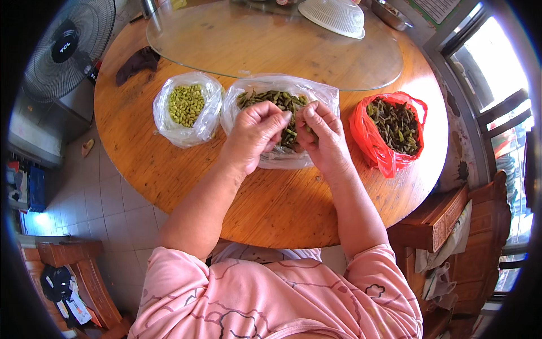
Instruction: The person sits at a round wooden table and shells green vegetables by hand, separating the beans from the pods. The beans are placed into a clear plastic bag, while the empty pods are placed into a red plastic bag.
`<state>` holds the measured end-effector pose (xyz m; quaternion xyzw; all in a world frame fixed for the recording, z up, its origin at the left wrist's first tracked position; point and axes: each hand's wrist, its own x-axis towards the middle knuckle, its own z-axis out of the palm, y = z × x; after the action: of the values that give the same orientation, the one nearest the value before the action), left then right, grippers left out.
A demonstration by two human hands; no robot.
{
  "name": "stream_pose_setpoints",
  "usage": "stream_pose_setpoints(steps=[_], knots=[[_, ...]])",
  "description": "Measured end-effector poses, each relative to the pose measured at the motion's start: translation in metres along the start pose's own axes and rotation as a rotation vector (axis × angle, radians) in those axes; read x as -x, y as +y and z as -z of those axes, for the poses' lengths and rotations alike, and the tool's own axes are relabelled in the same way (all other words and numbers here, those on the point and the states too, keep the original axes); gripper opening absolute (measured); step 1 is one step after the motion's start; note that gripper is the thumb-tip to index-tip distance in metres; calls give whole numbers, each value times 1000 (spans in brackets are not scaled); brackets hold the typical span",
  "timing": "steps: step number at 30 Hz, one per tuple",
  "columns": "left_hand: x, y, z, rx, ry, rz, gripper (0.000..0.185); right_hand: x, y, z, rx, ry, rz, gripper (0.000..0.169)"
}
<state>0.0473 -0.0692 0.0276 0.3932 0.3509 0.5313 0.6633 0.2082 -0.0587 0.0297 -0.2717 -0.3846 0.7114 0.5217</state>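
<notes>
Both hands hover close together over a clear plastic bag (324, 91) of green bean pods (275, 98), which look like edamame. My left hand (259, 133) has its thumb pressed to the curled index finger, and I see nothing between them. In my right hand (325, 129), the thumb is up and the bent fingers hold a green bean pod (312, 134), partly hidden. To the left, a second clear plastic bag (163, 112) holds shelled green beans (186, 106). On the right is a red plastic bag (366, 142) filled with dark, limp pods or empty hulls (396, 127).
The bags stand on a round wooden table (288, 203). Behind them lies a glass turntable (254, 46) carrying an upturned white plastic basket (334, 17). A dark cloth (137, 65) lies at the left edge. A standing fan (67, 48) and a carved wooden chair (449, 220) flank the table.
</notes>
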Motion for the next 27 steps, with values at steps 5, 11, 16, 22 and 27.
stream_pose_setpoints(steps=[5, 11, 16, 22, 27], knots=[[1, 34, 35, -46, 318, -259, 10, -3, -42, 33, 242, 336, 381, 7], [-7, 56, 95, -299, 713, -509, 4, 4, -80, 126, 1472, 925, 831, 6], [-12, 51, 107, -389, 664, -470, 10, -6, -56, 68, 1622, 600, 1019, 7], [-13, 48, 94, -726, 729, -657, 21, -31, 8, 25, 1446, 192, 635, 12], [-9, 47, 92, -1151, 785, -652, 20, -37, 14, 33, 1645, 152, 693, 18]])
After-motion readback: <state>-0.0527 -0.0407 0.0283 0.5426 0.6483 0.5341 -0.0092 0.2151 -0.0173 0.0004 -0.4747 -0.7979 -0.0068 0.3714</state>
